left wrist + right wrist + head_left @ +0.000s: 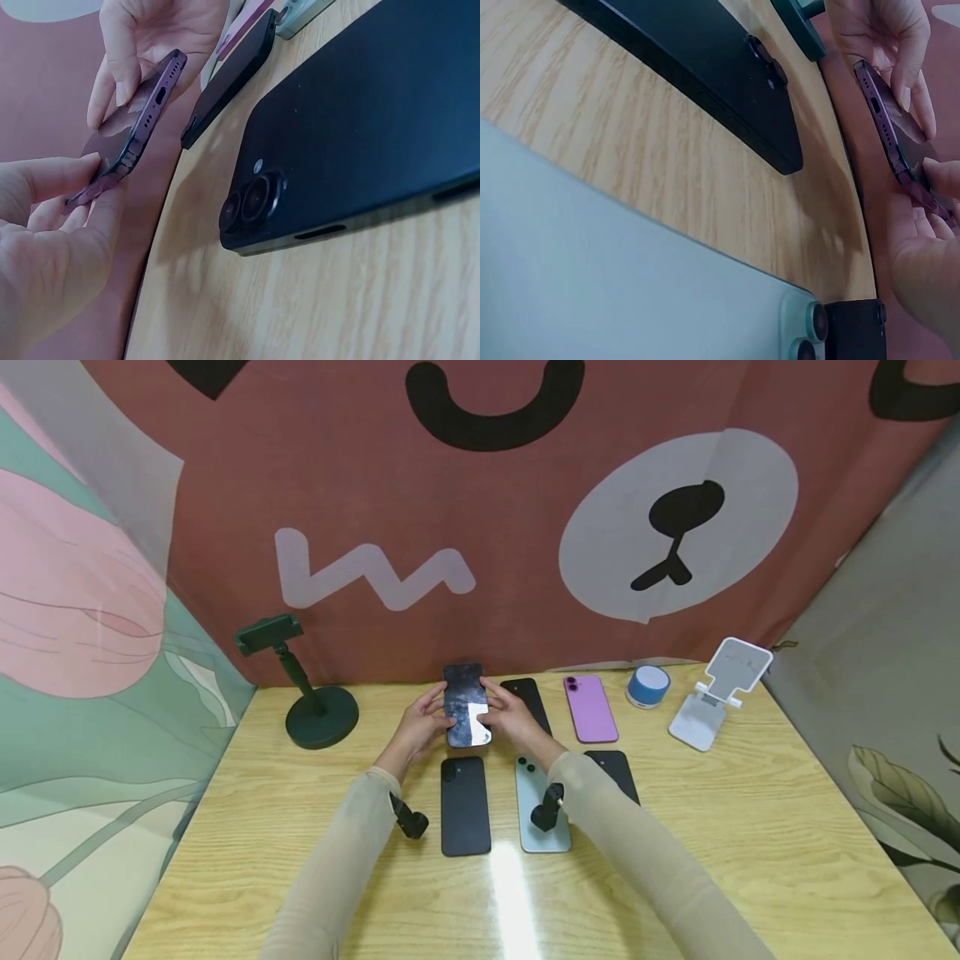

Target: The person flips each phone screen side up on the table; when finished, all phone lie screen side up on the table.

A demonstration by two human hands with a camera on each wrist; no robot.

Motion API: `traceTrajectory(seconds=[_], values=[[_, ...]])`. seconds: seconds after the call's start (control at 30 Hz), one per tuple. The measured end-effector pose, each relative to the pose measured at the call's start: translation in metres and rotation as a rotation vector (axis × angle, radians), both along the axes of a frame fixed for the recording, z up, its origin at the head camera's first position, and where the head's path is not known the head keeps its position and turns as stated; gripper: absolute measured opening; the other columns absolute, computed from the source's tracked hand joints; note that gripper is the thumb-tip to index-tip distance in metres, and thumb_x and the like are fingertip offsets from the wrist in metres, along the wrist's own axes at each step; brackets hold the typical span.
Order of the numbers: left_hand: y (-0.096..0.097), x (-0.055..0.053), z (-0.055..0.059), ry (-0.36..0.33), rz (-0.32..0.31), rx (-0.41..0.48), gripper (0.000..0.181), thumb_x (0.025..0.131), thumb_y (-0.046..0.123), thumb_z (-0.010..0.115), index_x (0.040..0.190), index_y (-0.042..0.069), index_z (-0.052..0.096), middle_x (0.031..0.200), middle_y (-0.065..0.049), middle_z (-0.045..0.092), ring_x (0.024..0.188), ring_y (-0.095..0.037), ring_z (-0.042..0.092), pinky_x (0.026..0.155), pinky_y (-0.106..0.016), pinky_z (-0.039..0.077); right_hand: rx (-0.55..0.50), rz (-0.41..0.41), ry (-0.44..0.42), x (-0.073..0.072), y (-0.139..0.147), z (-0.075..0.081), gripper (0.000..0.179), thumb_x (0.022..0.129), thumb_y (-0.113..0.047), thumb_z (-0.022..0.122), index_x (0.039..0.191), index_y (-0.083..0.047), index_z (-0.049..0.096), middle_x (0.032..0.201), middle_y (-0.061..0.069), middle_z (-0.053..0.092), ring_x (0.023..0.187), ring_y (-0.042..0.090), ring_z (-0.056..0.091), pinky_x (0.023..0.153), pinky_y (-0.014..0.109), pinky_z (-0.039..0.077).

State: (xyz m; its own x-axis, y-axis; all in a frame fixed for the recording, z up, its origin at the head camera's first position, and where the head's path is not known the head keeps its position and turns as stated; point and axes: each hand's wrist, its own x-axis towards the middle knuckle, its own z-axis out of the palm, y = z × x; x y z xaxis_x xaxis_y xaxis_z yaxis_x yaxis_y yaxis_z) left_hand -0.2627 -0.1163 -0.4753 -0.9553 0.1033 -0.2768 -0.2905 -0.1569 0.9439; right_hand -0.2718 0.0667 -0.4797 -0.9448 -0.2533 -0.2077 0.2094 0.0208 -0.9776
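Observation:
A smartphone [459,693] with a glossy dark screen and purple edge is held between my two hands, tilted, above the far part of the table. My left hand [415,731] grips its left side, thumb on the front. Along the opposite edge, my right hand [517,720] holds it, thumb also on the screen. The bottom edge of the phone [160,97], with its charging port, shows in the left wrist view. Below the hands lies a black phone [465,810], back up. A pale mint phone [534,789] lies beside it, partly behind the right wrist camera.
More phones lie on the wooden table [390,877]: a black one [531,700] behind my right hand, a pink-purple one [592,712], and another black one [617,770] partly under the right sleeve. A dark green phone stand [322,718], blue-and-white cylinder [647,688] and white folding stand [697,723] stand around.

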Motion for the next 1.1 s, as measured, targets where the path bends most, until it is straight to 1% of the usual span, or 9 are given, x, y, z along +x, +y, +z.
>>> traceTrajectory(seconds=[0.13,0.3,0.53,0.63,0.73,0.8,0.87,1.0,1.1], values=[[0.000,0.000,-0.002,0.000,0.005,-0.008,0.072,0.083,-0.019,0.053,0.144,0.018,0.042,0.136,-0.016,0.049,0.076,-0.010,0.058,0.076,-0.027,0.050,-0.003,-0.023,-0.018,-0.001,-0.003,-0.004,0.071,0.085,0.008,0.060,0.145,-0.024,0.040,0.137,0.017,0.050,0.115,0.026,0.054,0.073,0.024,0.048],[0.001,-0.001,-0.005,-0.011,0.019,-0.011,0.071,0.083,-0.019,0.053,0.143,0.017,0.043,0.134,-0.018,0.050,0.078,-0.011,0.060,0.074,-0.027,0.050,-0.004,-0.045,-0.024,-0.002,-0.006,-0.007,0.072,0.083,0.010,0.060,0.144,-0.023,0.042,0.136,0.018,0.051,0.114,0.025,0.054,0.071,0.023,0.048],[0.001,-0.007,-0.011,-0.032,0.021,-0.044,0.072,0.083,-0.017,0.054,0.144,0.018,0.042,0.137,-0.016,0.048,0.099,-0.019,0.056,0.082,-0.030,0.050,0.052,-0.051,0.006,-0.006,-0.010,-0.010,0.073,0.084,0.011,0.059,0.146,-0.020,0.038,0.133,0.022,0.052,0.092,0.019,0.059,0.060,0.022,0.044],[0.000,-0.010,-0.015,-0.043,0.020,-0.072,0.072,0.082,-0.017,0.055,0.144,0.019,0.042,0.138,-0.015,0.047,0.108,-0.022,0.052,0.085,-0.031,0.049,0.098,-0.042,0.005,-0.008,-0.012,-0.012,0.075,0.083,0.010,0.059,0.147,-0.022,0.036,0.134,0.022,0.051,0.089,0.018,0.059,0.058,0.022,0.044],[-0.001,-0.013,-0.019,-0.052,0.014,-0.099,0.073,0.082,-0.017,0.055,0.144,0.019,0.042,0.138,-0.015,0.047,0.113,-0.024,0.051,0.086,-0.032,0.048,0.138,-0.033,-0.004,-0.011,-0.013,-0.015,0.076,0.084,0.010,0.059,0.148,-0.023,0.035,0.133,0.021,0.053,0.085,0.018,0.059,0.057,0.022,0.043],[-0.002,-0.014,-0.021,-0.054,0.007,-0.116,0.074,0.082,-0.017,0.055,0.145,0.020,0.041,0.138,-0.016,0.047,0.114,-0.025,0.051,0.086,-0.032,0.048,0.154,-0.026,-0.003,-0.013,-0.014,-0.019,0.077,0.084,0.010,0.059,0.148,-0.023,0.034,0.131,0.021,0.054,0.082,0.017,0.059,0.058,0.022,0.043],[-0.002,-0.015,-0.022,-0.051,-0.008,-0.137,0.075,0.083,-0.017,0.053,0.146,0.020,0.038,0.140,-0.017,0.045,0.112,-0.025,0.052,0.084,-0.031,0.048,0.169,-0.020,0.000,-0.016,-0.015,-0.021,0.077,0.084,0.010,0.059,0.149,-0.023,0.032,0.128,0.021,0.056,0.074,0.015,0.057,0.056,0.022,0.042],[-0.003,-0.017,-0.024,-0.026,-0.045,-0.172,0.077,0.083,-0.018,0.050,0.148,0.019,0.033,0.142,-0.019,0.042,0.100,-0.022,0.055,0.074,-0.027,0.048,0.213,-0.013,0.016,-0.019,-0.016,-0.024,0.079,0.084,0.010,0.059,0.149,-0.025,0.031,0.118,0.018,0.061,0.056,0.011,0.046,0.054,0.024,0.040],[-0.003,-0.019,-0.026,-0.004,-0.063,-0.189,0.079,0.082,-0.020,0.048,0.149,0.019,0.031,0.141,-0.020,0.043,0.101,-0.022,0.055,0.067,-0.024,0.046,0.256,-0.005,0.028,-0.020,-0.015,-0.024,0.080,0.084,0.009,0.059,0.149,-0.026,0.030,0.106,0.014,0.062,0.055,0.012,0.043,0.054,0.025,0.040]])
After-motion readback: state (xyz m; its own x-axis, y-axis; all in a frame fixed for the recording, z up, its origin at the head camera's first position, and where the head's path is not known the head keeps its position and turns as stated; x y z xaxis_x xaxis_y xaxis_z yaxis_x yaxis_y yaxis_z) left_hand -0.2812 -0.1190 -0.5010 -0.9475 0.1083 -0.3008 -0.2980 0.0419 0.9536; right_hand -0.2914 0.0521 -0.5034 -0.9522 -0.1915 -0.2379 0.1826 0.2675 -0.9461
